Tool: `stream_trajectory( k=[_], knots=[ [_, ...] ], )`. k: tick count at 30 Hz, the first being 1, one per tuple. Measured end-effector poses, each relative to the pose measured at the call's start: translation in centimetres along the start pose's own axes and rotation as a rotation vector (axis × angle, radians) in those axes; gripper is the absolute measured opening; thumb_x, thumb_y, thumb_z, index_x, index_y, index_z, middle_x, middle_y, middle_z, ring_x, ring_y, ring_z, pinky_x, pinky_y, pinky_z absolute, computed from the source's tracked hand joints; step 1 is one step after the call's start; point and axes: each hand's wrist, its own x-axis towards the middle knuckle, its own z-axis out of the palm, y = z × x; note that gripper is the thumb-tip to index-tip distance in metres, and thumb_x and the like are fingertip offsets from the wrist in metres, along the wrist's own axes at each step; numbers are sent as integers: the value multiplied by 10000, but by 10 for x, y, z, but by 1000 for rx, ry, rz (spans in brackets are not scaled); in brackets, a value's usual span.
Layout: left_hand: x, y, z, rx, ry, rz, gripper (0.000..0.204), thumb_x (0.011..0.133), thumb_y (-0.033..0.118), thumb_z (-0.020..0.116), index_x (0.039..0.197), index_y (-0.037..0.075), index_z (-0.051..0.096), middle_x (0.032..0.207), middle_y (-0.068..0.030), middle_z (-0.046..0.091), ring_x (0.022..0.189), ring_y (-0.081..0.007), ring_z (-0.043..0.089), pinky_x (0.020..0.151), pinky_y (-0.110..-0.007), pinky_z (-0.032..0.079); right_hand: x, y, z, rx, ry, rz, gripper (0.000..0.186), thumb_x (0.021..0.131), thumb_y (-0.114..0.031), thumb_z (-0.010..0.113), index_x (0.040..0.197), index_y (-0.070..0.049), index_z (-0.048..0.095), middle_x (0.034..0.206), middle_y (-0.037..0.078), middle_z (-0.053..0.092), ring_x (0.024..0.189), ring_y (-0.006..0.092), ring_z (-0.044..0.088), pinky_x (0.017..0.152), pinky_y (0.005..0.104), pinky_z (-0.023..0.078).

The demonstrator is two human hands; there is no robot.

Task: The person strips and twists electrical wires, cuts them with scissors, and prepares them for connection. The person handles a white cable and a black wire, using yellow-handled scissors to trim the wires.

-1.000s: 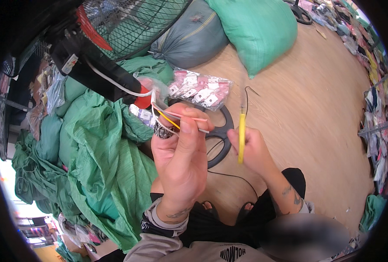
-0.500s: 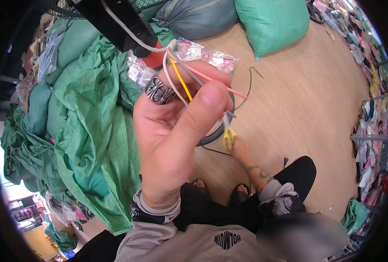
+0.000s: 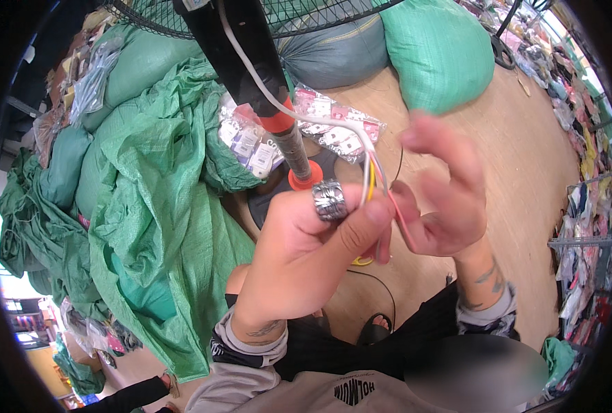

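My left hand [image 3: 295, 255], wearing a chunky silver ring, pinches a bundle of thin white, grey, yellow and pink wires [image 3: 371, 172] coming out of a white cable [image 3: 323, 121]. The cable runs down along the black and silver post of a fan [image 3: 237, 48]. My right hand [image 3: 443, 196] is beside the bundle, slightly blurred, fingers bent and apart, with the pink wire across its fingertips. Yellow scissor handles [image 3: 361, 261] show partly behind my left hand; whether they are resting or held is hidden.
Green sacks [image 3: 436, 55] and a grey sack [image 3: 333, 55] surround the fan, with loose green sheeting [image 3: 154, 261] at left. Bags of tags [image 3: 337, 124] lie near the base [image 3: 264, 206]. Racks of wrapped garments [image 3: 581, 255] stand at right. Another person's dark-clad limb [image 3: 127, 396] shows lower left.
My right hand, earlier holding the yellow scissors, has let them go and risen to the wires, fingers apart. My left hand has shifted right and down, still pinching the wires. The view has shifted.
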Motion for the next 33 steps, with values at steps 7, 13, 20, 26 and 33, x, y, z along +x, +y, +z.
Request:
stream_trajectory(
  k=[7,13,20,26,33],
  knots=[
    [-9,5,-13,592,-83,62,94,896,74,629,862,-5,669,628,-56,576,510,-118,506,468,-266,376,32,-9,-23,160,-582,68,435,634,-78,621,1063,-39,683,735,42,600,576,207,508,525,290,419],
    [-9,11,-17,621,41,250,83,880,27,623,883,-22,690,673,-60,625,570,-101,557,512,-237,402,31,-12,-25,154,-473,140,252,721,-125,715,960,-46,698,663,14,559,552,183,467,516,291,355],
    [-13,21,-21,652,94,425,98,840,18,651,907,-47,680,724,-99,625,609,-133,577,538,-238,416,31,-18,-22,244,-311,271,144,727,-126,765,838,-69,693,638,8,553,549,181,464,520,301,360],
    [-8,13,-12,484,188,497,120,786,-7,707,904,-27,695,699,-76,611,593,-115,545,529,-226,398,23,-30,-21,440,-148,579,83,796,-64,704,877,-52,719,659,6,629,517,85,503,453,228,345],
    [-2,3,-4,273,257,532,182,753,-51,739,920,-35,669,764,-76,634,632,-103,570,564,-214,426,20,-38,-18,469,-22,658,97,783,-32,696,877,-32,718,657,25,633,511,80,507,439,213,351]
  ],
)
